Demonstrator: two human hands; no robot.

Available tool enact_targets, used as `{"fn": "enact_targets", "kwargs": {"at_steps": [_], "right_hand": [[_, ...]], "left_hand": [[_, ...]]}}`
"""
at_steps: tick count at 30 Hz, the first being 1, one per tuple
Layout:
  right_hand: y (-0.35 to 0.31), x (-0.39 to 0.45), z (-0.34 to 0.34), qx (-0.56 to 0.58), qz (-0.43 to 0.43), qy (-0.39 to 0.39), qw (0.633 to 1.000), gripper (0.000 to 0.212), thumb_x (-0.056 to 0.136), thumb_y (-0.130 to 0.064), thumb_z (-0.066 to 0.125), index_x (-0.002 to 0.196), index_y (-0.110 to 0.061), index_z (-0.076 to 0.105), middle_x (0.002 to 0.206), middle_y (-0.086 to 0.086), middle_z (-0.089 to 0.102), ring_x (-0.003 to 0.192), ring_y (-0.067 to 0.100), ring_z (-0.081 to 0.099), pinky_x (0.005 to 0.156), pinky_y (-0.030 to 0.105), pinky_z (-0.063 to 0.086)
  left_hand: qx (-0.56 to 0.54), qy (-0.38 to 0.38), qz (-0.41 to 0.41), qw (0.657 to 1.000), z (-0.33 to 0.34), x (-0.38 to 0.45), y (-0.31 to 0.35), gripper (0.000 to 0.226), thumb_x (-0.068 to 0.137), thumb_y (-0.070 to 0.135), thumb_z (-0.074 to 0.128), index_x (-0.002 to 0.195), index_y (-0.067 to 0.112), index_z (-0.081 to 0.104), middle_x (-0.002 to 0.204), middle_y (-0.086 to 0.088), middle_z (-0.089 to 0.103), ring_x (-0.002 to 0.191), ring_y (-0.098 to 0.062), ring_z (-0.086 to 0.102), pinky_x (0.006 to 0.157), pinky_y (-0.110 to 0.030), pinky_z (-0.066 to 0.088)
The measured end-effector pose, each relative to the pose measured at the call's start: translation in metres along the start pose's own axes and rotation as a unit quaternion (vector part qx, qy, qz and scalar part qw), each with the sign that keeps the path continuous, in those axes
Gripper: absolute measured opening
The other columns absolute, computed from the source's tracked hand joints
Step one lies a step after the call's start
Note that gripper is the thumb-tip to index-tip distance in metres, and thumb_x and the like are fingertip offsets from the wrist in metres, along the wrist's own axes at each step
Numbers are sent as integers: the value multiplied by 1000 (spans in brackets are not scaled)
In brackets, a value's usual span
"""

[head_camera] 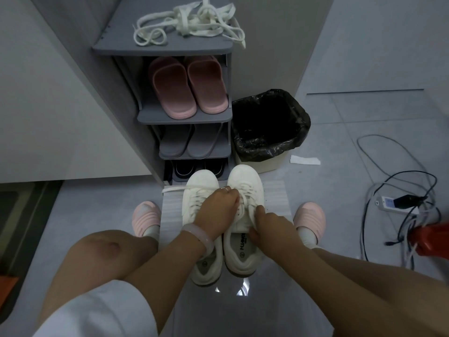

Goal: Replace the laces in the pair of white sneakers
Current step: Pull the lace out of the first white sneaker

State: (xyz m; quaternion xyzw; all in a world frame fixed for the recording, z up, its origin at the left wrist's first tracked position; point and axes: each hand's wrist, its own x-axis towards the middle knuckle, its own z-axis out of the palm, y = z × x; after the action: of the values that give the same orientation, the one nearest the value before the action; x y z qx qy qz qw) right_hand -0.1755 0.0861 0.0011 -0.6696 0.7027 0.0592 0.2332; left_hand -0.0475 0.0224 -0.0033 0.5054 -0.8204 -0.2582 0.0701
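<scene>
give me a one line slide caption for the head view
Both hands, left and right, work a white flat lace on the right-hand white sneaker, loose cream laces piled on the grey shoe rack.

Grey shoe rack [184, 115] on pale tiled floor [364, 113]

left hand [217, 210] covering the lace rows of the left white sneaker [203, 190], fingertips of both hands buried in the laces, grip unclear, red plastic object [435, 239] far right of the right hand [266, 223] cut by the frame edge, dark shoes [194, 167] on the lowest rack shelf beyond the hands mostly hidden
</scene>
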Motion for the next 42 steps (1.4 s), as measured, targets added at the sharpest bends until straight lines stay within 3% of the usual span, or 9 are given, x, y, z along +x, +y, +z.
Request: {"fn": "enact_targets", "kwargs": {"at_steps": [6,12,19,23,29,36,38,40,42], "right_hand": [[1,0,3,-14,3,15,1000,31,96,-24,40,123,-8,38,105,10,64,92,29,62,66,30,36],[7,4,7,-18,6,20,1000,26,94,-18,40,117,-8,40,100,9,64,86,28,63,62,29,36],[10,7,9,-16,29,40,999,24,94,-17,36,116,-8,39,100,9,63,86,28,61,61,29,33],[7,12,13,-34,36,41,998,29,94,-13,37,122,-8,33,103,8,63,90,27,62,64,30,35],[13,17,15,-51,50,50,996,27,95,-10,33,121,-7,38,106,9,62,95,28,61,66,30,33],[16,17,15,-24,54,50,997,29,95,-12,33,123,-6,37,103,10,63,90,27,61,65,29,36],[13,16,14,-24,55,43,997,27,95,-11,34,121,-6,39,104,10,63,91,27,62,66,29,35],[10,15,14,-26,48,34,998,26,94,-11,37,119,-6,39,106,10,62,94,27,62,67,29,35],[12,16,13,-22,55,33,998,25,94,-10,37,118,-5,41,109,10,62,97,28,61,68,29,34]], "left_hand": [[-139,4,-71,988,1,5,2,4,84,6,54,80,7,54,87,-10,58,78,-19,52,69,-25,40],[-167,-29,-40,985,2,4,-2,15,86,9,57,100,4,60,88,-7,57,77,-11,48,70,-19,39],[-263,-107,-84,955,0,10,0,20,88,11,55,70,20,53,74,9,53,66,0,47,55,-2,37],[-248,-145,-78,955,-2,10,1,38,85,8,56,52,19,40,54,7,43,51,-1,38,50,-11,33],[-222,-23,-46,974,-7,8,-1,41,81,-1,54,53,17,30,57,0,39,61,-12,41,54,-14,30],[-422,-84,-149,890,-16,6,6,24,89,21,60,71,15,45,71,-1,59,69,-10,56,68,-18,45],[-327,-121,-124,929,-17,4,7,25,89,27,58,72,17,43,68,4,52,69,-10,50,68,-24,39],[-61,-117,-57,990,-18,2,5,25,91,37,49,77,18,40,72,6,52,72,-15,49,73,-31,32],[114,-51,-26,992,-23,3,3,28,92,43,39,81,18,40,82,0,59,81,-22,53,81,-35,29]]}}
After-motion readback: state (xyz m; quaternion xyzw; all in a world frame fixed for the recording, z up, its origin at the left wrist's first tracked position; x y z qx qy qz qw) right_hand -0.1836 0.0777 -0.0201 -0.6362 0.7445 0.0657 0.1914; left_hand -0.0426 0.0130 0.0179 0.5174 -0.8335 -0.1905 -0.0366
